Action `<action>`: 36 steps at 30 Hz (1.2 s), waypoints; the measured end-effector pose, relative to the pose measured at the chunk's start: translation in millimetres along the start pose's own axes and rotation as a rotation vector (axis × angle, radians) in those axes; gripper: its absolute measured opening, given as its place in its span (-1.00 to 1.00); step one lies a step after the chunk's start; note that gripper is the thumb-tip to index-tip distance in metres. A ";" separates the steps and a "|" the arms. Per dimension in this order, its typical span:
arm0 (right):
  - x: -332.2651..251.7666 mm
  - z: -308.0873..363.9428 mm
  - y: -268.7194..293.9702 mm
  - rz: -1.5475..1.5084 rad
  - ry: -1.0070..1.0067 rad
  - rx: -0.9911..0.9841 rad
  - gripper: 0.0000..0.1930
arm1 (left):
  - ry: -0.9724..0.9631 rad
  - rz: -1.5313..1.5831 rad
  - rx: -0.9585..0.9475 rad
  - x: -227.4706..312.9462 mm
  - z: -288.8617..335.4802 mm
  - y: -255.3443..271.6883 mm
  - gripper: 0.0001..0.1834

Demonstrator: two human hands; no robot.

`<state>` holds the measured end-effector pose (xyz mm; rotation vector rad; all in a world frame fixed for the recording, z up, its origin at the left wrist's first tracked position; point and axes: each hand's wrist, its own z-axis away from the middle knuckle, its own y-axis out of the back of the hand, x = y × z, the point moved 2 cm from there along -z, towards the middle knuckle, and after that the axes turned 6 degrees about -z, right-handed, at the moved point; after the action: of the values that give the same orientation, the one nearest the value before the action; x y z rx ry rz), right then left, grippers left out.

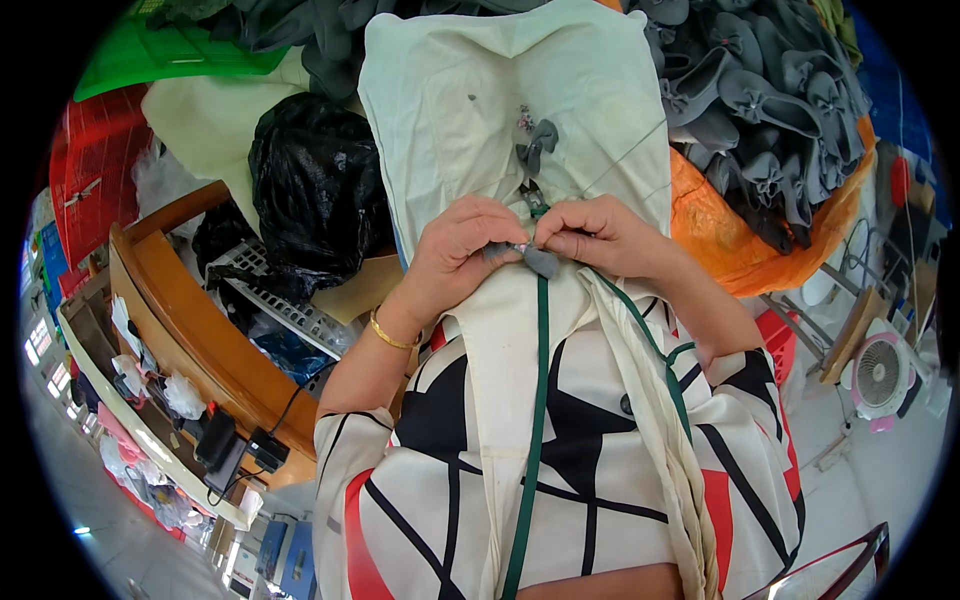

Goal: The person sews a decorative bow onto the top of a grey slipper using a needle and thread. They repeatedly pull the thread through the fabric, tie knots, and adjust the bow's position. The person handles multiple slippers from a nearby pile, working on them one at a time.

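Close together over my lap, my left hand [465,245] and my right hand [597,235] pinch a small grey fabric bow [540,262] between thumbs and fingertips. A shiny bit shows at its knot, partly hidden by the fingers. Just beyond my fingertips lies a small metal cutting tool [533,197] with green at its near end. Another grey bow [541,140] rests farther up the white cloth [430,130], beside a little cluster of shiny beads [525,118]. A dark green strap [540,400] runs down my front.
Grey shoes with bows [765,95] are heaped at the right on an orange sheet [715,225]. A black plastic bag [315,170], a white crate [285,315] and a wooden drawer [190,330] stand at the left. A white fan [882,368] is at the far right.
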<state>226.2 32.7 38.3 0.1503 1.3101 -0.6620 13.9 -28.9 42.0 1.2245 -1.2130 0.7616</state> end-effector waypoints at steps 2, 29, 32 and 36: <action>1.0 1.3 -2.9 -0.007 -0.014 0.005 -0.87 | -0.024 -0.034 0.010 2.1 0.8 -0.2 -0.73; -13.2 -12.0 -1.8 0.585 0.196 0.222 -0.86 | 0.359 -0.004 -0.028 -2.7 0.8 -9.4 -0.86; -19.4 -14.9 -9.9 0.865 0.410 0.243 -0.90 | 0.353 -0.014 -0.014 -2.1 -0.4 -10.2 -0.87; -27.4 -13.8 -22.3 0.949 0.593 0.220 -0.91 | 0.287 -0.041 0.005 -1.5 -0.2 -10.5 -0.84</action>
<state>199.8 31.0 65.6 1.1380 1.5131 0.0823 23.4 -30.9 37.7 1.0977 -0.9488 0.8771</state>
